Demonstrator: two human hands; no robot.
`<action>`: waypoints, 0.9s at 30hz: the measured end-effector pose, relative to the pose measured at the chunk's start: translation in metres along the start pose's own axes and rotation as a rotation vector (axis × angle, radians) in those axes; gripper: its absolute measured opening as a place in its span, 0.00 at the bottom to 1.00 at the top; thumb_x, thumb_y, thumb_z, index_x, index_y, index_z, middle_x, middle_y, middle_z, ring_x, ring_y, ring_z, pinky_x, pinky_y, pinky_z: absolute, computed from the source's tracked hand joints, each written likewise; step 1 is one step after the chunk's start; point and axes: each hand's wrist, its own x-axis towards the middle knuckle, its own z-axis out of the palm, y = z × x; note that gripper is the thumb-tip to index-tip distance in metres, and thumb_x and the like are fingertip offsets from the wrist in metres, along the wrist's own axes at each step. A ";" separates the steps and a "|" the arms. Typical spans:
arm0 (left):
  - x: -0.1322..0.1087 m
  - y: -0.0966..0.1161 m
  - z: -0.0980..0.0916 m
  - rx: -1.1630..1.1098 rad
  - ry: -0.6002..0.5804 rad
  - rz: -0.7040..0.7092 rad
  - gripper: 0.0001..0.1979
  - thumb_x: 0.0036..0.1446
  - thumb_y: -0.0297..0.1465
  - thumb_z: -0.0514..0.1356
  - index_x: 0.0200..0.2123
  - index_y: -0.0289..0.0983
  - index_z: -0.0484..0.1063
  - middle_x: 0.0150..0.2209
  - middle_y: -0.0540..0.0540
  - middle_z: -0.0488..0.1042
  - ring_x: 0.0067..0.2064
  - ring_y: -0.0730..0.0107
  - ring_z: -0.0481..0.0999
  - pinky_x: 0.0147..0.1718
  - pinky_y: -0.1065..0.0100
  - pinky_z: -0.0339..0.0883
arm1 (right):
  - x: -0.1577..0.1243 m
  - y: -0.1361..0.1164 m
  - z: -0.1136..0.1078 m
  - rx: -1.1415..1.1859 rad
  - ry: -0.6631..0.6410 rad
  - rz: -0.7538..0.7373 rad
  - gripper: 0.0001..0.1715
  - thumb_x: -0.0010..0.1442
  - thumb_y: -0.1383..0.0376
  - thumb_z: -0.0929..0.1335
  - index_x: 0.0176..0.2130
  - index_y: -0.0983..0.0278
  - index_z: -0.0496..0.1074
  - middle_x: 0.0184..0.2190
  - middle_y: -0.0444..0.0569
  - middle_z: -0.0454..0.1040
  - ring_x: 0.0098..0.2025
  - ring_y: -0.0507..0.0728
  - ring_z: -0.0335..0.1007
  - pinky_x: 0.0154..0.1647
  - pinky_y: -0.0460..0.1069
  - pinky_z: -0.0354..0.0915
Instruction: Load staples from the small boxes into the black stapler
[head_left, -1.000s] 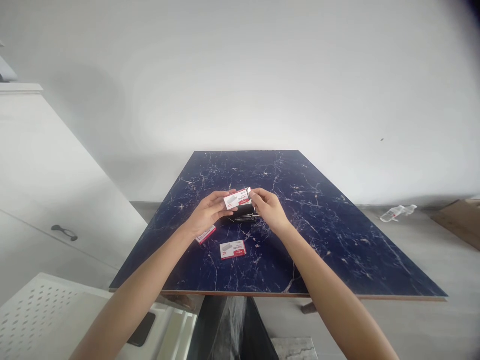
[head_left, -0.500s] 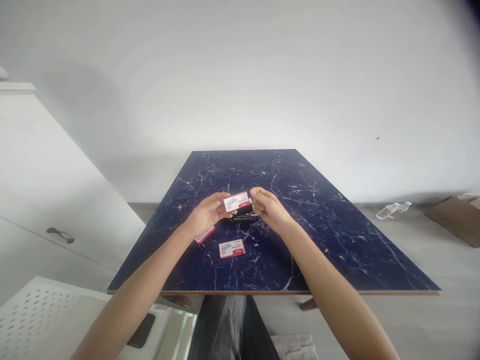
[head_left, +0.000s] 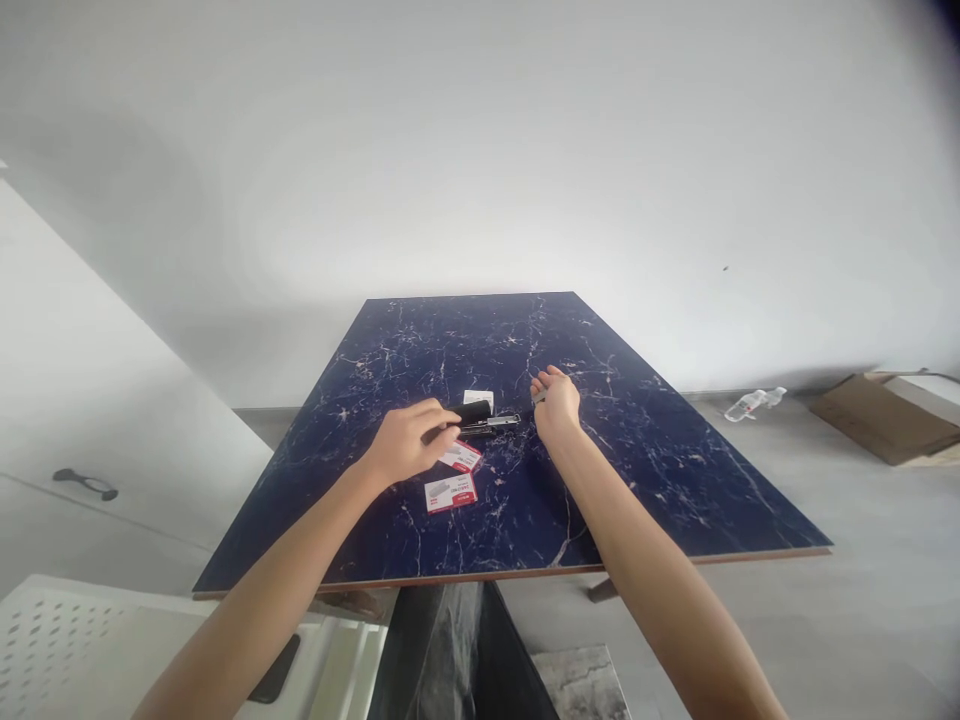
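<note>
My left hand is closed around the rear of a black stapler, which lies on the dark blue marbled table. The stapler's top is raised, baring its metal magazine. To the right and apart from it, my right hand is curled, palm up, with a small grey metallic strip in its fingers, which looks like staples. A red and white staple box lies just below the stapler, partly under my left hand. Nearer me lies a second staple box.
A small white item lies behind the stapler. At left stand a white cabinet with a dark handle and a white perforated surface. On the floor at right are a plastic bottle and a cardboard box.
My left hand has let go of the staple box, which now lies on the table, and has taken hold of the stapler. My right hand has moved away to the right and turned palm up.
</note>
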 end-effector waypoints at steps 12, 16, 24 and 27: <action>0.002 -0.019 0.000 0.005 -0.039 -0.197 0.19 0.63 0.35 0.58 0.57 0.41 0.71 0.49 0.44 0.77 0.48 0.60 0.74 0.47 0.60 0.68 | -0.008 0.004 0.001 0.079 -0.176 -0.030 0.15 0.47 0.81 0.67 0.33 0.64 0.70 0.34 0.45 0.71 0.39 0.50 0.75 0.54 0.47 0.73; 0.002 -0.025 0.003 -0.008 -0.209 -0.260 0.21 0.63 0.38 0.60 0.59 0.42 0.70 0.50 0.42 0.77 0.49 0.55 0.73 0.46 0.56 0.68 | -0.010 0.003 0.001 0.106 -0.245 -0.029 0.11 0.52 0.78 0.70 0.31 0.63 0.69 0.31 0.43 0.72 0.36 0.49 0.75 0.53 0.46 0.74; -0.001 -0.039 0.007 0.049 -0.109 -0.353 0.22 0.63 0.37 0.60 0.59 0.42 0.70 0.46 0.42 0.77 0.48 0.55 0.74 0.48 0.55 0.68 | -0.015 0.006 0.001 -0.050 -0.392 -0.074 0.12 0.48 0.71 0.77 0.30 0.64 0.72 0.28 0.40 0.71 0.31 0.48 0.72 0.44 0.45 0.76; -0.002 -0.040 0.008 0.079 -0.089 -0.356 0.22 0.62 0.37 0.61 0.59 0.42 0.70 0.46 0.42 0.78 0.48 0.55 0.75 0.49 0.55 0.68 | -0.015 0.011 0.001 -0.190 -0.467 -0.108 0.13 0.46 0.67 0.78 0.31 0.64 0.73 0.28 0.41 0.73 0.32 0.49 0.74 0.44 0.46 0.75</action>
